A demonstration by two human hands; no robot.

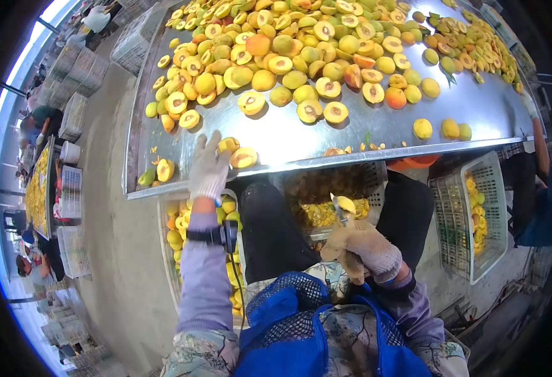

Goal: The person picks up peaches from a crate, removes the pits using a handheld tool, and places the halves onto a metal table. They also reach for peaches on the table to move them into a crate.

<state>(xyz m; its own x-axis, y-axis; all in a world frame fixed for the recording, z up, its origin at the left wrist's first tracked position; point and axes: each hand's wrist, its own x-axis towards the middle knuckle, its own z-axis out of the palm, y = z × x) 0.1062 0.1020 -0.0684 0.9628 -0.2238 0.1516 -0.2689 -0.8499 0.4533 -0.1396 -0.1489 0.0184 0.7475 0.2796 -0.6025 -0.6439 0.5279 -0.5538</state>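
Observation:
My left hand [208, 166], in a pale knit glove, reaches over the near edge of the metal table [288, 151]. Its fingers are stretched out beside a cut peach half [243, 157] and another yellow peach [229, 144]. In front of my lap, my gloved right hand [357, 248] is closed around a small metal-bladed tool [338, 210], whose exact kind I cannot make out. A yellow peach piece [347, 204] shows at the blade, above a crate [376, 182] holding peach pieces.
A large heap of yellow peaches [276, 63], many halved, covers the table's far part. Peach-filled crates stand by my left leg [169, 251] and to the right [470, 270]. An orange container [414, 162] sits under the table edge. Other people work at left and right.

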